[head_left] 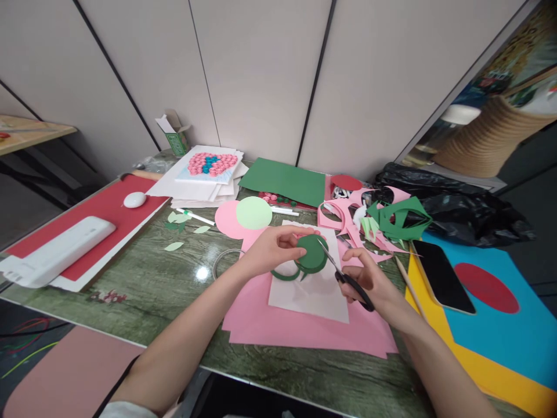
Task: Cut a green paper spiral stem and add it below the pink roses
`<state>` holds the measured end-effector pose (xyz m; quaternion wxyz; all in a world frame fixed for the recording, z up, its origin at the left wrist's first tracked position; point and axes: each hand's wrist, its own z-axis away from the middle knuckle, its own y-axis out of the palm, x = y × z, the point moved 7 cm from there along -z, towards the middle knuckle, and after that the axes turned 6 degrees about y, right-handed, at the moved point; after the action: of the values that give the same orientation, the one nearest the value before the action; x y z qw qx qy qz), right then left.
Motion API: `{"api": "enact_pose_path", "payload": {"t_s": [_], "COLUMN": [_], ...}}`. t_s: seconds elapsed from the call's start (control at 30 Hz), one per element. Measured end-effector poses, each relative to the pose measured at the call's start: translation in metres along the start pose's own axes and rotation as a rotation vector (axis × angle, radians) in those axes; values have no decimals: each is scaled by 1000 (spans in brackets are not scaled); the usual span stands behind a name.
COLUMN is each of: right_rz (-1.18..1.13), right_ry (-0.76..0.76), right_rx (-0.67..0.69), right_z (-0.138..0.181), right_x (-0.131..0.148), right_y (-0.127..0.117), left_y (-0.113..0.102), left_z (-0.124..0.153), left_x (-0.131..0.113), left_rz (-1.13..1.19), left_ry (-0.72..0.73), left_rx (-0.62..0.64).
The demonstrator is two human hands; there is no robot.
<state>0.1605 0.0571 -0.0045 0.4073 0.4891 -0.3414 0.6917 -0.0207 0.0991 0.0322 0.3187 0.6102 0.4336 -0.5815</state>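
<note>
- Head view: left hand (273,248) pinches a dark green paper disc (314,253), a cut strip curling beneath it, above white paper (308,290) on pink sheets (278,322).
- Right hand (369,278) grips black-handled scissors (343,273), blades touching the disc's right edge.

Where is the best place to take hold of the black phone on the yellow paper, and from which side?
Probably grip the phone across its two long edges, coming from above. It lies flat, screen up, on the yellow paper, so only the narrow sides offer a hold.
</note>
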Motion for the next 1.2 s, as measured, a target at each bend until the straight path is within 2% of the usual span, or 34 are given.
{"api": "enact_pose_path", "payload": {"t_s": [0.7, 1.2], "right_rz": [0, 24], "right_ry": [-10, 9], "right_rx": [-15, -26], "right_z": [-2, -2], "right_x": [-5, -5], "right_y": [-3, -4], "left_y": [-3, -11], "left_z": [0, 0], "left_x": [0, 3], "left_rz": [-19, -33], "left_ry": [9, 0], "left_rx": [-14, -88]}}
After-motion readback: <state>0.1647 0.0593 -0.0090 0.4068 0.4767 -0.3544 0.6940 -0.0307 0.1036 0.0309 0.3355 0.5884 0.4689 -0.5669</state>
